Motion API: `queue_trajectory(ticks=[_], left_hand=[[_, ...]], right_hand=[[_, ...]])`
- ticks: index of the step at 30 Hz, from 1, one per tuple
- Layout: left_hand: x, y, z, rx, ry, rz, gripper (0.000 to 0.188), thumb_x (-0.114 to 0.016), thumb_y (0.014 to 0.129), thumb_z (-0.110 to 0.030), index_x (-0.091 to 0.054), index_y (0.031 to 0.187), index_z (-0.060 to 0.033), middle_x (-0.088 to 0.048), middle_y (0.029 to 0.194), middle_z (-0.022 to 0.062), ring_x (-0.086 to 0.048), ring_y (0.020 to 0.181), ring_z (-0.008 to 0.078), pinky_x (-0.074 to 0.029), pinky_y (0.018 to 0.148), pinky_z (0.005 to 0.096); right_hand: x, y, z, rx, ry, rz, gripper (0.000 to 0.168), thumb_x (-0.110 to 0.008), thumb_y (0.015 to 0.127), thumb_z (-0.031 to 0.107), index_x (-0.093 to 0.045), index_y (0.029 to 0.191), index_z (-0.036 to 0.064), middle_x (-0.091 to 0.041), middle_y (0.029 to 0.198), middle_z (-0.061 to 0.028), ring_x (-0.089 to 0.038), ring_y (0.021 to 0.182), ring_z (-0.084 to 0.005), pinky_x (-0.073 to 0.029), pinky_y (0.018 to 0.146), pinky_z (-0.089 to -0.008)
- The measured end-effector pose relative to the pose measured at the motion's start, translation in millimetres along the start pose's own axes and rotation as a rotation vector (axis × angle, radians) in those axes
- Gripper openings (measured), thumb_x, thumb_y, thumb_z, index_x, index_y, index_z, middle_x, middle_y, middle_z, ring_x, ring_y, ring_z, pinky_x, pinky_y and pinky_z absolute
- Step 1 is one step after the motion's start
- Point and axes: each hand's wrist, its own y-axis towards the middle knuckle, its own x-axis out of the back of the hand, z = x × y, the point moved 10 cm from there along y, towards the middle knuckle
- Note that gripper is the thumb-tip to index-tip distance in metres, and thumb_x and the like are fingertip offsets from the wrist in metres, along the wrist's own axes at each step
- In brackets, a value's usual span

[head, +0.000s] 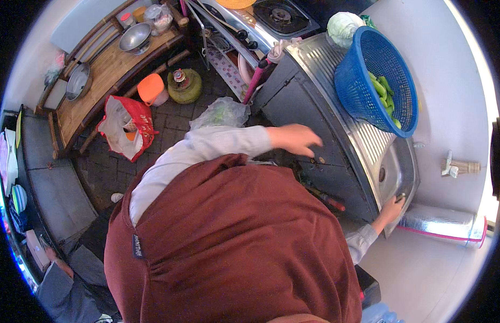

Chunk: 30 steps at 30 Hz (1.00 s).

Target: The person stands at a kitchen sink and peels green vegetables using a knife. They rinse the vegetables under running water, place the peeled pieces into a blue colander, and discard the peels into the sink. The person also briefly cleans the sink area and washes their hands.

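Observation:
My left hand (296,139) reaches across in front of my body, fingers apart, beside the dark front of the sink cabinet (314,117). Nothing shows in its grasp. At the near corner of the stainless-steel sink (389,169), my right hand (391,210) has its fingers closed around a small dark object (401,197), too small to name. A blue plastic basket (343,89) leans tilted on the ribbed drainboard (314,52), with long green vegetables (383,93) inside. Behind it sits a pale green cabbage (343,28).
A gas stove (280,16) stands ahead. On the floor are a green gas cylinder (184,87), an orange-lidded container (151,89), a red bag (143,125) and a clear plastic bag (221,113). Left stands a bamboo bench (104,64) with metal bowls. Another person's arm (60,262) shows lower left.

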Motion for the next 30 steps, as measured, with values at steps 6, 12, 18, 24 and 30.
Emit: queue_trajectory(ticks=[6, 12, 18, 24, 30], left_hand=[[-28, -221, 165, 0.752, 0.260, -0.073, 0.031, -0.060, 0.069, -0.027, -0.061, 0.085, -0.0005, -0.061, 0.087, 0.0206, -0.058, 0.083, 0.0360, -0.046, 0.073, 0.0439], [-103, -455, 197, 1.464, 0.169, 0.196, 0.036, -0.060, 0.073, -0.032, -0.063, 0.093, -0.0018, -0.059, 0.097, 0.0237, -0.057, 0.094, 0.0358, -0.046, 0.080, 0.0415], [-194, -582, 185, 1.692, 0.106, 0.336, 0.047, -0.057, 0.074, -0.045, -0.065, 0.087, -0.0004, -0.060, 0.098, 0.0183, -0.057, 0.095, 0.0321, -0.046, 0.082, 0.0385], [-165, -518, 170, 1.441, 0.253, 0.424, 0.041, -0.056, 0.075, -0.040, -0.064, 0.088, -0.0022, -0.061, 0.096, 0.0172, -0.055, 0.096, 0.0325, -0.044, 0.082, 0.0394], [-99, -432, 150, 1.556, 0.056, -0.052, 0.034, -0.049, 0.081, -0.034, -0.061, 0.091, -0.0039, -0.058, 0.096, 0.0158, -0.053, 0.096, 0.0323, -0.043, 0.082, 0.0408]], right_hand=[[-8, 13, -6, -0.023, -0.108, 0.019, 0.044, -0.052, 0.082, 0.027, -0.047, 0.121, 0.008, -0.056, 0.110, -0.0183, -0.054, 0.098, -0.0352, -0.041, 0.082, -0.0420], [-33, 26, -14, 0.092, -0.079, 0.112, 0.045, -0.051, 0.081, 0.029, -0.050, 0.117, 0.003, -0.056, 0.109, -0.0185, -0.053, 0.101, -0.0340, -0.041, 0.084, -0.0390], [-61, 37, -11, 0.134, -0.097, 0.115, 0.042, -0.048, 0.084, 0.028, -0.048, 0.118, 0.004, -0.056, 0.109, -0.0182, -0.056, 0.094, -0.0361, -0.043, 0.078, -0.0430], [-82, 47, -12, 0.179, -0.095, 0.221, 0.039, -0.053, 0.082, 0.028, -0.052, 0.114, 0.006, -0.058, 0.106, -0.0169, -0.056, 0.095, -0.0357, -0.043, 0.078, -0.0413], [-85, 51, -16, 0.192, -0.062, 0.158, 0.040, -0.057, 0.080, 0.028, -0.053, 0.114, 0.008, -0.058, 0.107, -0.0164, -0.056, 0.095, -0.0344, -0.043, 0.079, -0.0400]])
